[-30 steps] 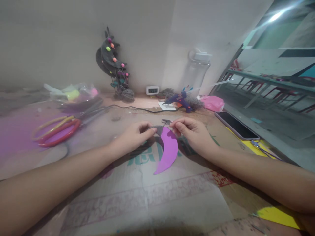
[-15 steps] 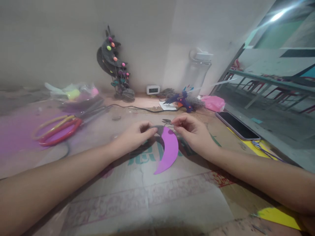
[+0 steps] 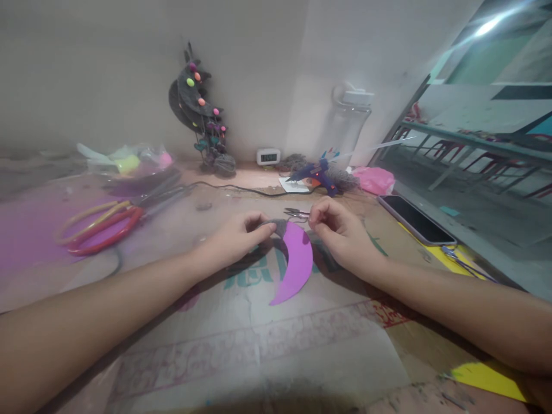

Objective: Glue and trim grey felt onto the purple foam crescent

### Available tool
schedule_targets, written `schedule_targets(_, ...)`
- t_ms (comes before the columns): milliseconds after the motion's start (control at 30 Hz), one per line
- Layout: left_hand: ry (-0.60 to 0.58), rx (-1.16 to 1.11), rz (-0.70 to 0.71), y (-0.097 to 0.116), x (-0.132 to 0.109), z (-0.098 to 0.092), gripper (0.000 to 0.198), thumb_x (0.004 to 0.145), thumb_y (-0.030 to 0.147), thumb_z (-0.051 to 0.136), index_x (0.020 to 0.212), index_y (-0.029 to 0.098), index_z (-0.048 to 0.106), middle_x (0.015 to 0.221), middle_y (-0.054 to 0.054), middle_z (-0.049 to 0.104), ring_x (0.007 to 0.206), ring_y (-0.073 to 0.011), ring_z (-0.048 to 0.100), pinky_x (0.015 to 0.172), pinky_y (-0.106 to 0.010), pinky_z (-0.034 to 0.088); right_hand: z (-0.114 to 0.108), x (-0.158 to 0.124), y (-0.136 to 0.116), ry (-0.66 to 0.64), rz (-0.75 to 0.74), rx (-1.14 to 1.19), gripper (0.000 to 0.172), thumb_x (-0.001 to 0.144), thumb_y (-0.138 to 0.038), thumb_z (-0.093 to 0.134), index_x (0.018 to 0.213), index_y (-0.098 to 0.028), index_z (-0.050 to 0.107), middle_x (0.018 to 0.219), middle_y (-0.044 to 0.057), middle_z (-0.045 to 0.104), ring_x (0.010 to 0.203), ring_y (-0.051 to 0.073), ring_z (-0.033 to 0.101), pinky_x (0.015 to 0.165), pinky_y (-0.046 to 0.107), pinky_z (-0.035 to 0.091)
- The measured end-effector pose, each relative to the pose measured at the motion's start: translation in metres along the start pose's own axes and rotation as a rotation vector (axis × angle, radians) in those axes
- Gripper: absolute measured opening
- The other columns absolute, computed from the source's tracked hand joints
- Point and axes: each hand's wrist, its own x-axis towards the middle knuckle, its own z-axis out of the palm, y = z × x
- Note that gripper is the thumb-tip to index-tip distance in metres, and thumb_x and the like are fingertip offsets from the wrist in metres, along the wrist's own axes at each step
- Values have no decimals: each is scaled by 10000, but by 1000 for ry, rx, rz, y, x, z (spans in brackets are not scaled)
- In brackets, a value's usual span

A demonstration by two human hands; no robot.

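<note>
My left hand (image 3: 249,234) is closed on the grey yarn-wrapped end (image 3: 279,226) of a purple crescent-shaped cutout (image 3: 299,261). The cutout's bare part curves down to a point toward me. On its right, my right hand (image 3: 336,230) is pinched closed on a thin grey yarn strand (image 3: 296,221) that runs from the wrapped end. Just behind the strand lies a small pair of metal snips (image 3: 296,213), its rear part hidden by my right fingers.
Large red-and-yellow-handled scissors (image 3: 106,230) lie at left beside a plastic bag (image 3: 129,164). A glue gun (image 3: 317,175), a small clock (image 3: 268,156) and a decorated grey crescent (image 3: 194,95) stand along the wall. A phone (image 3: 416,220) lies at right.
My right hand has shifted slightly right and up, away from the crescent, uncovering more of the snips. My left hand and the purple crescent have stayed in place.
</note>
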Motion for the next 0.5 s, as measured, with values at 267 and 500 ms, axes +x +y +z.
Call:
schedule_targets(267,-21,-46,-61,-1,0,0,302,875,497,523,842,198,555,686,16,613,378,-55,390,344,-183,260,-16,9,-17,103,12,72,114,870,-171,531,957,-245,526,910,24,607,619,113,477,563,288,401)
schedule_targets(500,-19,-15,1,-1,1,0,310,878,491,526,835,187,565,748,-14,651,532,-101,511,444,-195,335,-24,7,-29,92,44,215,74,886,-229,584,914,-252,519,604,-53,512,562,113,505,531,261,376)
